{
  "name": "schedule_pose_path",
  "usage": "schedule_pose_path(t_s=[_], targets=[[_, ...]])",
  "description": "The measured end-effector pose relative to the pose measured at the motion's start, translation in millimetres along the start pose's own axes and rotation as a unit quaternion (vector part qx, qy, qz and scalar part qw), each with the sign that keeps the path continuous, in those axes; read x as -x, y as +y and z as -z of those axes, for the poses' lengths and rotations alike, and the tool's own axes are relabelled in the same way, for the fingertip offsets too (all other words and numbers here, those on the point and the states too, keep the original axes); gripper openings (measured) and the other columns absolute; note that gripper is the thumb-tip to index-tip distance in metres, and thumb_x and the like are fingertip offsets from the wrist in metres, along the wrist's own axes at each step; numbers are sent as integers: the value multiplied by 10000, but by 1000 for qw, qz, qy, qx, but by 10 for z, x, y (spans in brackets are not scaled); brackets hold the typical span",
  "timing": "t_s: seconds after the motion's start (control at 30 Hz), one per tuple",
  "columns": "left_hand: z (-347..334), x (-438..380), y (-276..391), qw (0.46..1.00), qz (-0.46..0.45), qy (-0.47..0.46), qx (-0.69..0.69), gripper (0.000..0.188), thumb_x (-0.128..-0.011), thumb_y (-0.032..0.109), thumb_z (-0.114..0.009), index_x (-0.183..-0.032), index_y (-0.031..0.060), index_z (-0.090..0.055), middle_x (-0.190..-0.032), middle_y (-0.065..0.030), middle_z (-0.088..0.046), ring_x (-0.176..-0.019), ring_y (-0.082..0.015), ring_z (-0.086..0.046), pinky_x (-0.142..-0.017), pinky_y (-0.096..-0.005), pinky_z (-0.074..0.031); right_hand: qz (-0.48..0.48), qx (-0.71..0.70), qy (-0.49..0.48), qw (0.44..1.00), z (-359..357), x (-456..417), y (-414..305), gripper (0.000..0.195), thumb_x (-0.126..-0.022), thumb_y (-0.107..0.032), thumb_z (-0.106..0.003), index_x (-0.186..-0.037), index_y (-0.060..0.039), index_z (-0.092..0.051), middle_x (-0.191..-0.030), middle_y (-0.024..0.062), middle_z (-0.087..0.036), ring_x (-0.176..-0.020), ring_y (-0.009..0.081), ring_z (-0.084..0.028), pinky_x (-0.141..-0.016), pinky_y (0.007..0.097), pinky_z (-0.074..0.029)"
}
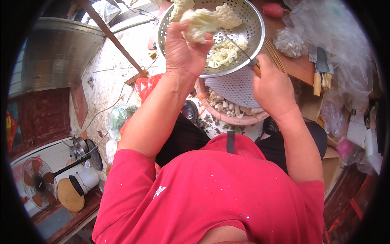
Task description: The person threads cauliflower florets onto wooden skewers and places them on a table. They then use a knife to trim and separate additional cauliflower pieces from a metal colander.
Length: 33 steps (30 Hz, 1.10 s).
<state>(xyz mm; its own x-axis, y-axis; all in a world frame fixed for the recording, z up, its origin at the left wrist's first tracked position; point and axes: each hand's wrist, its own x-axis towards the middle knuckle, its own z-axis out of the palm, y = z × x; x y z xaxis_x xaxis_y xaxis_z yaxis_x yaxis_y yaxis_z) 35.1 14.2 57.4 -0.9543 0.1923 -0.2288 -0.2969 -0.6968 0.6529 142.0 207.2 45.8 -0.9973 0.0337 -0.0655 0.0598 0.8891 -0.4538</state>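
Observation:
My left hand (187,52) grips a piece of cauliflower (199,24) above a perforated metal colander (257,32). A small knife (239,48) is in my right hand (272,87), its thin blade reaching over the colander's near rim. My fingers hide most of the knife's handle. Cut florets (224,53) lie inside the colander, on the side nearer me. Towards its far side sits a larger cauliflower head (228,16), with another cauliflower chunk (182,9) to its left.
Below the colander, a pink basin (224,116) holds pale scraps under a white mesh basket (233,88). On the right stands a wooden table (300,67) with a cleaver (321,62) and plastic bags (332,36). Red bags (147,87) and a fan (39,184) are left.

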Motion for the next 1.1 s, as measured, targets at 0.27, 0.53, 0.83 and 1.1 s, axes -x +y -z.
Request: schedule_pose_path(t_s=[0.27, 0.53, 0.83, 1.1], targets=[[47, -2, 271, 999, -11, -27, -18, 416, -781, 339, -612, -1099, 76, -558, -997, -57, -618, -727, -190, -561, -609, -298, -481, -24, -40, 70, 996, 45, 48, 45, 268, -871, -165, -562, -1124, -96, -506, -965, 197, -652, -860, 403, -633, -747, 494, -495], [172, -70, 254, 991, 95, -93, 22, 468, -778, 324, -556, -1152, 42, -560, -1014, -99, -603, -730, -214, -519, -678, -331, -449, 98, -120, 157, 975, 23, 84, -60, 334, -809, -125, -646, -1122, -119, -528, -947, 136, -661, -821, 353, -648, -692, 438, -512], [40, 7, 156, 992, 69, -102, 11, 522, -727, 250, -585, -1204, 43, -544, -1117, -98, -612, -897, -235, -548, -744, -344, -461, 110, -97, 173, 974, 46, 104, -57, 312, -789, -105, -649, -1083, -124, -546, -911, 116, -660, -786, 340, -650, -658, 431, -515], [70, 17, 180, 987, 72, -142, -23, 542, -731, 222, -582, -1236, 31, -527, -1119, -94, -625, -917, -238, -583, -770, -360, -480, 126, -87, 171, 973, 100, 91, -38, 286, -795, -93, -643, -1062, -117, -544, -882, 113, -649, -779, 341, -642, -653, 435, -509]])
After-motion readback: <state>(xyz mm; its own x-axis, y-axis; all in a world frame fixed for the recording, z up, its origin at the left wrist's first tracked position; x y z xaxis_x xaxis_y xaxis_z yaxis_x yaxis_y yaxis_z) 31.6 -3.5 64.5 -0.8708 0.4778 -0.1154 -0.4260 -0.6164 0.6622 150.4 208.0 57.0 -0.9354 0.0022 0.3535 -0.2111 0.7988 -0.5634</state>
